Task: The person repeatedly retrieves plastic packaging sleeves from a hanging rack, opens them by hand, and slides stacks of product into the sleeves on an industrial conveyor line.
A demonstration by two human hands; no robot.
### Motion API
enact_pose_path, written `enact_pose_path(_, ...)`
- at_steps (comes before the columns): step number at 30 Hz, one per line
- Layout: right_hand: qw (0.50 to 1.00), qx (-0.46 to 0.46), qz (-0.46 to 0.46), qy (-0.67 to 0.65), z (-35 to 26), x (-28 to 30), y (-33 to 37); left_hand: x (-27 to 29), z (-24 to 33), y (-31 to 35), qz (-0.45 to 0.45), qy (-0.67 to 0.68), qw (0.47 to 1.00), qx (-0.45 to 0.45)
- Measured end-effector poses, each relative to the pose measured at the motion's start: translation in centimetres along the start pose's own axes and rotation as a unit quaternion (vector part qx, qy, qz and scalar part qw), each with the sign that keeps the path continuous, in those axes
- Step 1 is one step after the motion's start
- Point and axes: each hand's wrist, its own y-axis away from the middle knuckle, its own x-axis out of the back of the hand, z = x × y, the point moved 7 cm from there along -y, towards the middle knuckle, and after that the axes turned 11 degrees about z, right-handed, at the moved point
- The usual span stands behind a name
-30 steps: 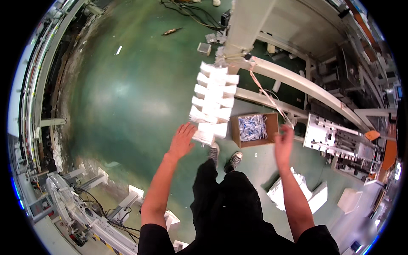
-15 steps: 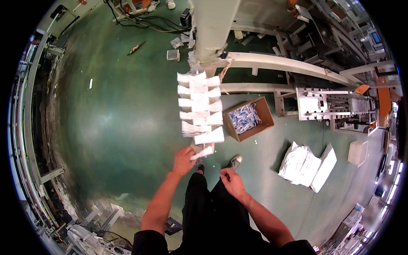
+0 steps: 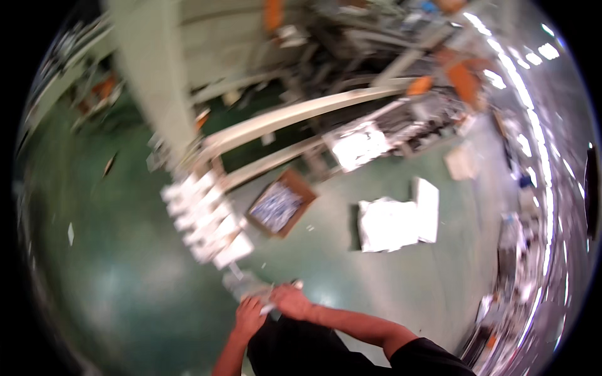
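My left hand (image 3: 249,316) is closed on a small white folded bundle (image 3: 268,309), low in the picture in front of my body. Right beside it, my right hand (image 3: 291,301) has its fingers curled toward the same spot; motion blur hides what they hold. A pale flat surface (image 3: 241,283) lies just beyond my fingers, too smeared to identify. Farther off to the left runs a double row of white folded stacks (image 3: 204,216), reaching toward the foot of a thick pale post.
An open cardboard box (image 3: 301,194) holding white and blue strips stands on the green floor. White bags or wrapped packs (image 3: 392,222) lie to its right. The pale post (image 3: 153,75) and a long frame rail (image 3: 295,113) stand beyond, with machinery behind.
The view has swung rightward and blurred, so the stacks and box appear farther left. My right hand has come up against my left, which keeps the white bundle.
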Motion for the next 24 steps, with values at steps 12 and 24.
enact_pose_path(12,0.976,-0.198,0.080,-0.030,6.0,15.0,11.0,-5.1,15.1,-8.4,-0.114,0.056,0.983,-0.132)
enact_pose_path(24,0.986,-0.071,0.143,0.050,15.1,37.9,11.4,-5.6,27.9,-25.5,-0.160,0.270,0.949,-0.043)
